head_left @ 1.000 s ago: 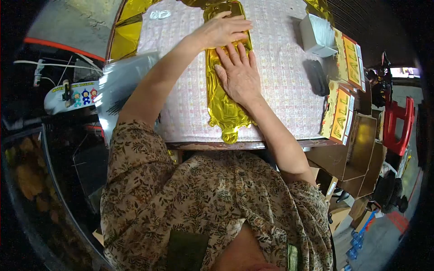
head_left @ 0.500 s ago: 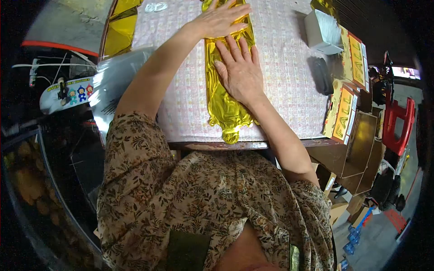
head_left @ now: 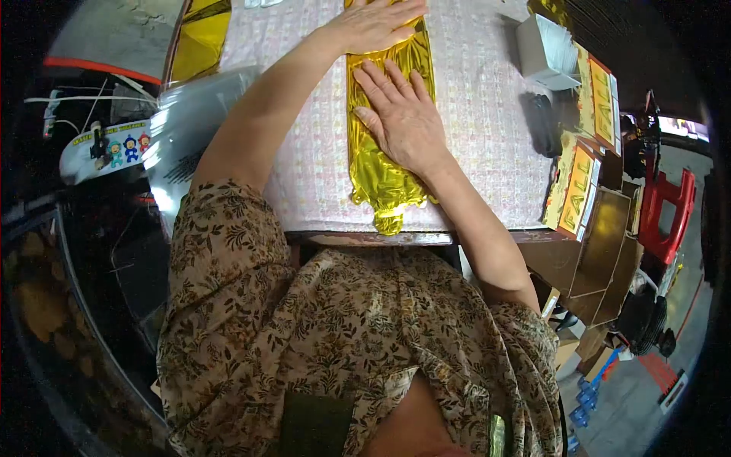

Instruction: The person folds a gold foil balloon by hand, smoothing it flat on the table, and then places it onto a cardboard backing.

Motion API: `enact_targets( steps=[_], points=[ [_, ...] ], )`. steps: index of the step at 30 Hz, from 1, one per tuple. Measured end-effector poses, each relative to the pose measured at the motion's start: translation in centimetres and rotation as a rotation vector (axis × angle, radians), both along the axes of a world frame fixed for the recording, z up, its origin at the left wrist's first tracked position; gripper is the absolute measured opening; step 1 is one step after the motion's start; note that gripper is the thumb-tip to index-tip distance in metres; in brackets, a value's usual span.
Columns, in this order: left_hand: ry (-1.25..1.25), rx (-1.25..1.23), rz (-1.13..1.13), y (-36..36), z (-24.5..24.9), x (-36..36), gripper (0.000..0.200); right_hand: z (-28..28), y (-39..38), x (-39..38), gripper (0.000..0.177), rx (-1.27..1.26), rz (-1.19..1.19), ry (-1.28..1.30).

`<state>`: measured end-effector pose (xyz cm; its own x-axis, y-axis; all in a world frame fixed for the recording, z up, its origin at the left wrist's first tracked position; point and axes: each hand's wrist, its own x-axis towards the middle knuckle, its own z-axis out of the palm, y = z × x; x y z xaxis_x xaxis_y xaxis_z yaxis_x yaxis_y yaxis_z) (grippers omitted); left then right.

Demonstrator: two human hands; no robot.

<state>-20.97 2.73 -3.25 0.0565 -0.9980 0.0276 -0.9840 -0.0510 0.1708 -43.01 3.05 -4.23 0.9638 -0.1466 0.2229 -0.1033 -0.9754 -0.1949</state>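
Balloon of gold foil lies flat along the middle of the counter, its tail at the near edge. Right hand presses on it, grip released, palm flat; left hand likewise, farther along.

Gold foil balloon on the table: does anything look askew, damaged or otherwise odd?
The gold foil balloon lies deflated, with the left hand and the right hand both pressed flat on it. Its near end is crinkled, and its tip reaches the near edge of the table. Nothing looks torn or spilled.
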Motion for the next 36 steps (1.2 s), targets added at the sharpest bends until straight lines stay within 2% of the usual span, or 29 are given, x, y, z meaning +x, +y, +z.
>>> enact_targets(
  steps=[2,8,10,12,14,15,17,18,20,21,22,23,25,26,27,29,30,32,36],
  points=[
    [0.001,-0.012,-0.001,-0.2,-0.2,0.1,0.062,0.2,0.1,-0.1,0.061,-0.009,-0.002,0.082],
    [0.014,-0.034,-0.002,0.4,0.0,0.0,0.06,0.4,-0.1,-0.5,0.054,0.019,0.104,0.042],
    [-0.03,0.034,0.011,0.5,0.8,-0.5,0.06,0.4,-0.3,-0.7,0.054,0.045,0.218,0.066],
    [-0.174,-0.033,0.071,1.0,0.1,-1.3,0.06,0.6,-0.5,-1.0,0.055,0.018,0.257,0.09],
    [-0.015,-0.013,0.018,0.6,0.3,-0.5,0.06,0.9,-0.3,-1.4,0.059,0.018,0.359,0.155],
    [-0.015,-0.017,0.017,0.6,0.2,-0.4,0.06,0.8,0.0,-1.7,0.059,0.014,0.358,0.156],
    [0.011,-0.042,0.001,0.6,0.0,-0.3,0.06,0.8,0.8,-3.1,0.061,0.092,0.54,0.136],
    [0.01,-0.052,-0.004,0.5,0.2,-0.4,0.06,1.1,0.9,-3.9,0.061,0.082,0.534,0.137],
    [-0.011,0.005,0.028,0.4,0.5,-0.6,0.059,1.7,0.8,-6.0,0.064,0.396,0.772,0.22],
    [0.025,0.012,0.037,0.4,0.8,-0.6,0.06,1.8,1.0,-6.7,0.054,0.603,0.823,0.183],
    [0.023,0.006,0.037,0.4,1.0,-0.6,0.06,1.3,-0.3,-6.7,0.054,0.596,0.823,0.184],
    [-0.011,0.015,0.032,0.4,1.0,-0.6,0.061,1.1,-2.2,-6.5,0.046,0.703,0.635,0.209],
    [0.018,-0.008,0.033,0.5,0.7,-0.7,0.061,2.0,-6.2,-5.7,0.039,0.493,0.3,0.036],
    [0.023,-0.004,0.03,0.6,0.4,-0.8,0.061,3.9,-7.8,-4.8,0.042,0.176,0.148,-0.156],
    [-0.002,-0.011,0.027,0.5,0.4,-0.8,0.061,3.4,-9.0,-4.2,0.042,0.177,0.143,-0.157],
    [-0.033,-0.018,0.025,0.2,0.2,-0.5,0.061,2.7,-10.8,-3.0,0.042,-0.044,0.14,-0.074],
    [-0.05,-0.027,0.021,0.2,0.0,-0.4,0.061,2.3,-11.1,-2.7,0.042,-0.042,0.144,-0.076],
    [-0.066,-0.026,0.024,0.4,-0.3,-0.2,0.061,1.6,-11.2,-2.4,0.04,-0.164,0.272,-0.113],
    [-0.006,-0.054,0.013,0.3,-0.4,-0.3,0.061,1.4,-11.4,-2.3,0.039,-0.184,0.307,-0.09]
  ],
)
